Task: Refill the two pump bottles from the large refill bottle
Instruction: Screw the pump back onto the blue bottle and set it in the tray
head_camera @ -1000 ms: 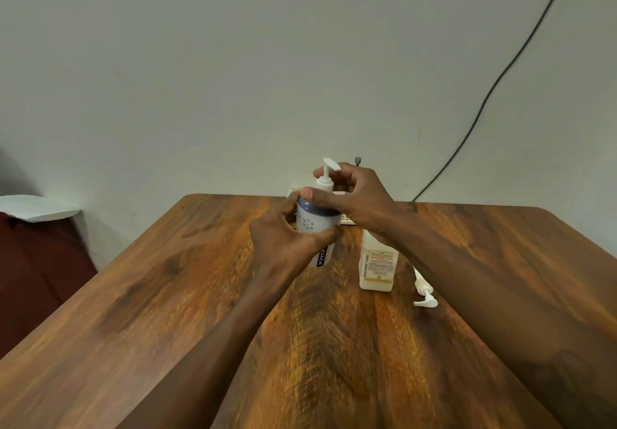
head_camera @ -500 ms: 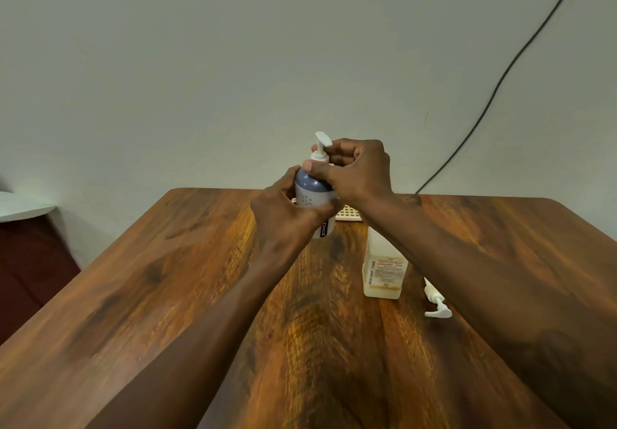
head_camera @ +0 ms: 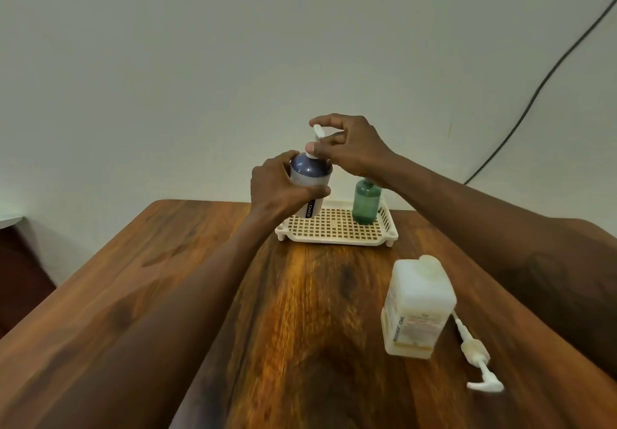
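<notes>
My left hand [head_camera: 278,186] grips the body of a blue-and-white pump bottle [head_camera: 310,178], held above the left end of a cream perforated tray [head_camera: 334,228]. My right hand [head_camera: 350,148] pinches the white pump head [head_camera: 318,131] on top of that bottle. A green bottle [head_camera: 366,203] with no pump stands in the tray's right part, its neck partly behind my right wrist. The large square cream refill bottle [head_camera: 417,308] stands uncapped on the table nearer to me. A loose white pump [head_camera: 475,355] lies to its right.
The wooden table [head_camera: 167,295] fills the lower view and ends at a pale wall. A black cable [head_camera: 534,94] runs down the wall at the right. A dark red seat with a white edge [head_camera: 10,221] shows at the far left.
Both hands carried the blue pump bottle away from me, over the tray. The tray and the green bottle came into view as the camera tilted.
</notes>
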